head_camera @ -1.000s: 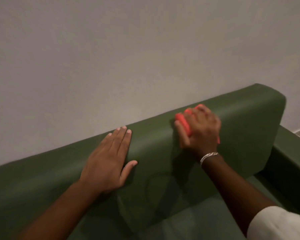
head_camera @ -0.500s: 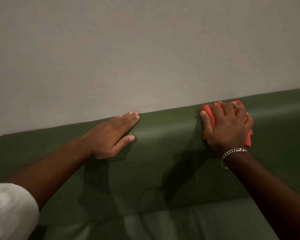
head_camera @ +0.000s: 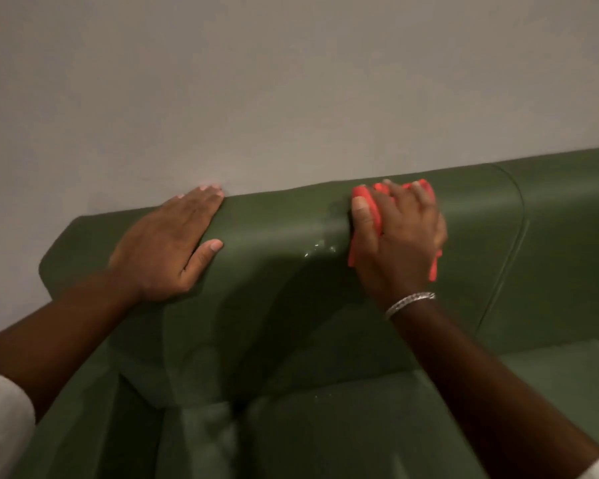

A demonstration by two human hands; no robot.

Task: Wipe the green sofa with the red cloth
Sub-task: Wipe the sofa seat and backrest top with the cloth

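The green sofa (head_camera: pixel 284 305) fills the lower half of the view, its backrest running along a wall. My right hand (head_camera: pixel 400 243) presses the bunched red cloth (head_camera: pixel 369 203) against the top of the backrest, fingers curled over it. Most of the cloth is hidden under the hand. A few small wet specks (head_camera: pixel 320 247) glisten on the backrest just left of the cloth. My left hand (head_camera: pixel 168 248) lies flat and open on the backrest near its left end, fingertips touching the top edge.
A plain grey wall (head_camera: pixel 291 91) stands directly behind the sofa. The backrest's left corner (head_camera: pixel 54 257) ends near my left hand. A seam (head_camera: pixel 514 250) divides the backrest to the right of the cloth. Seat cushions (head_camera: pixel 343 426) lie below.
The view has swung left, so the backrest's left end now shows. My right hand with the cloth has slid leftward along the backrest top. My left hand stays flat on the backrest.
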